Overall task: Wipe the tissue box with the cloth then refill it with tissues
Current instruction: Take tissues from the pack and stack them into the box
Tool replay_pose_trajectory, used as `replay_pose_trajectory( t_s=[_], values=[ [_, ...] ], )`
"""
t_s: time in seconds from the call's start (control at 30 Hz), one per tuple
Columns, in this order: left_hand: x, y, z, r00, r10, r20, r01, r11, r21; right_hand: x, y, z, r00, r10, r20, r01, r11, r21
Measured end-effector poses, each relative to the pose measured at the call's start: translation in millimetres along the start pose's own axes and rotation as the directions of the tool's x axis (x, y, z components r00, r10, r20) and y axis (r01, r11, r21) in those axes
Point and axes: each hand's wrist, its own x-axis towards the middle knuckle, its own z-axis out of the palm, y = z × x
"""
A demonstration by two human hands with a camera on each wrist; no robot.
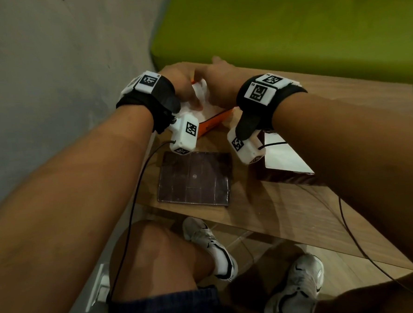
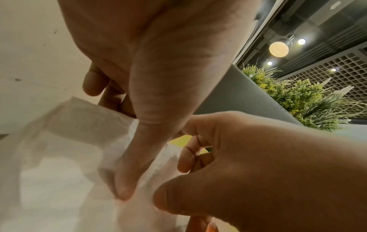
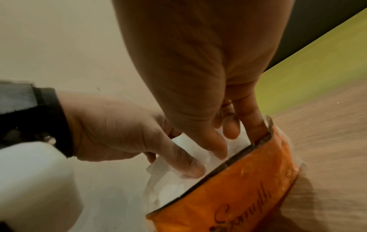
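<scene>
**Both hands in the orange tissue pack**

An orange tissue pack (image 1: 213,122) lies on the wooden tabletop (image 1: 301,213), near its far left corner and close to the wall. Its top is open and white tissues (image 3: 174,185) bulge out of it. The left hand (image 1: 179,85) reaches in from the left; in the right wrist view its thumb and fingers pinch a fold of tissue at the pack's open edge. The right hand (image 1: 220,83) comes down from above with its fingers pushed into the opening, fingertips (image 3: 230,130) pressed on the tissues just inside the orange wall; whether it grips any sheet I cannot tell.

Nearer the person, a flat dark brown square panel (image 1: 194,178) lies on the tabletop. To its right stands a dark brown box (image 1: 286,168) with a pale inside, partly hidden under the right forearm. A green cushioned seat (image 1: 289,25) runs behind the tabletop. Below its edge show bare knees and white sneakers (image 1: 211,248).
</scene>
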Motion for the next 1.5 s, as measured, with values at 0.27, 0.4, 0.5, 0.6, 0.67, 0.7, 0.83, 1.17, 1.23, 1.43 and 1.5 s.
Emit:
replay_pose_trajectory(
  t_s=[0.27,0.4,0.5,0.6,0.67,0.7,0.83,1.17,1.23,1.43,1.5],
  values=[
    [-1.2,-7.8,-2.8,0.994,-0.050,0.098,0.051,0.999,-0.006,-7.4,13.2,8.1,0.982,0.083,-0.170,-0.040,0.970,0.241],
    [-6.1,-16.0,-6.1,0.991,-0.082,0.106,0.099,0.981,-0.169,-16.8,16.8,9.3,0.939,0.186,-0.288,-0.051,0.906,0.420],
    [-11.6,-26.1,-8.4,0.983,-0.094,0.158,0.149,0.912,-0.383,-22.7,19.8,11.0,0.898,0.302,-0.318,-0.070,0.814,0.577],
    [-24.6,-27.6,-13.2,0.980,-0.111,0.164,0.181,0.839,-0.514,-30.2,19.0,10.3,0.880,0.389,-0.272,-0.085,0.693,0.716],
    [-32.5,-27.0,-16.1,0.976,-0.112,0.185,0.199,0.799,-0.567,-32.9,17.5,9.6,0.873,0.428,-0.235,-0.098,0.625,0.774],
    [-35.1,-26.9,-17.5,0.975,-0.115,0.190,0.207,0.780,-0.591,-33.2,16.8,9.9,0.866,0.445,-0.228,-0.100,0.601,0.793],
    [-50.5,-25.6,-25.0,0.987,-0.106,0.124,0.162,0.713,-0.682,-36.8,11.0,7.4,0.851,0.493,-0.183,-0.105,0.500,0.860],
    [-78.6,-8.0,-35.5,0.997,-0.038,0.066,0.075,0.624,-0.778,-77.8,-2.8,-8.8,0.963,0.238,0.129,-0.104,-0.118,0.988],
    [-84.3,-1.4,-28.9,0.997,-0.007,0.081,0.069,0.603,-0.795,-89.8,-1.8,-12.9,0.969,0.219,0.112,-0.065,-0.208,0.976],
    [-115.6,31.4,-6.1,0.985,0.121,0.126,0.035,0.569,-0.821,-134.5,13.6,-10.0,0.954,0.248,0.167,-0.109,-0.231,0.967],
    [-127.9,44.2,0.7,0.970,0.180,0.162,0.023,0.599,-0.800,-152.8,22.3,-5.6,0.945,0.257,0.201,-0.138,-0.244,0.960]
  ],
)
